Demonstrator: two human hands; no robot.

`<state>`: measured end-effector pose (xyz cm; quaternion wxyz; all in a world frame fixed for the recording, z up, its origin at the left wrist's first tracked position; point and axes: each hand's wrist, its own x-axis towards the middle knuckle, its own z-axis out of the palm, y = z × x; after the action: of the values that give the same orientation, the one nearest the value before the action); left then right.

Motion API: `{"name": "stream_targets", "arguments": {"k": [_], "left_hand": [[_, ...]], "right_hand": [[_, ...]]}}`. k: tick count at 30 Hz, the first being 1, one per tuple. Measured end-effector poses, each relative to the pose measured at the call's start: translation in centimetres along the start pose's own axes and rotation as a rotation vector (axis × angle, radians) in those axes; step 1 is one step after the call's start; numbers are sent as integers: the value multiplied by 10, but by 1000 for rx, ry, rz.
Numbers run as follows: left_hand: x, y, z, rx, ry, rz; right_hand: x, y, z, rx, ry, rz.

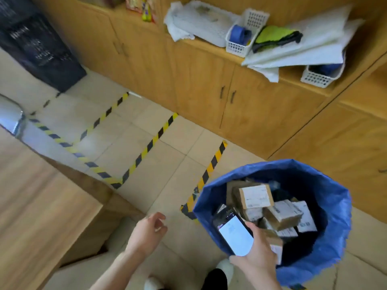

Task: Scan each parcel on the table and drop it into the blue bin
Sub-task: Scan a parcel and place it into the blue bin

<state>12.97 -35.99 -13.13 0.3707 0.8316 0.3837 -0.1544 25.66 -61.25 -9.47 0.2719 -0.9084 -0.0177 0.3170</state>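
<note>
Left hand (146, 229): holds nothing, fingers loosely bent, above the floor (178, 143).
Right hand (257, 254): grips the phone (235, 235) (screen lit) over the blue bin (293, 166), at its near rim.
Parcels (255, 195): piled inside it, near right.
Next, I think: swing left to the table (41, 206) for another.
Room: open floor between; mind the table corner.

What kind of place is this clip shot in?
Probably a small parcel-sorting room: a blue bag-lined bin full of labelled cardboard parcels, yellow-black hazard tape marking floor bays, and a lit phone in the right hand.
</note>
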Motion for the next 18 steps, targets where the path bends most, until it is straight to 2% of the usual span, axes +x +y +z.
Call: {"name": "stream_targets", "arguments": {"k": [8,12,18], "left_hand": [[-104,-124,-149,-50,284,46],[-157,-192,-200,-129,422,-48],[-226,-279,-248,-279,658,-267]], "right_hand": [[-86,-166,106,-165,-158,-341],[-123,-244,159,-329,-303,-505],[-168,-342,228,-425,-545,-723]]}}
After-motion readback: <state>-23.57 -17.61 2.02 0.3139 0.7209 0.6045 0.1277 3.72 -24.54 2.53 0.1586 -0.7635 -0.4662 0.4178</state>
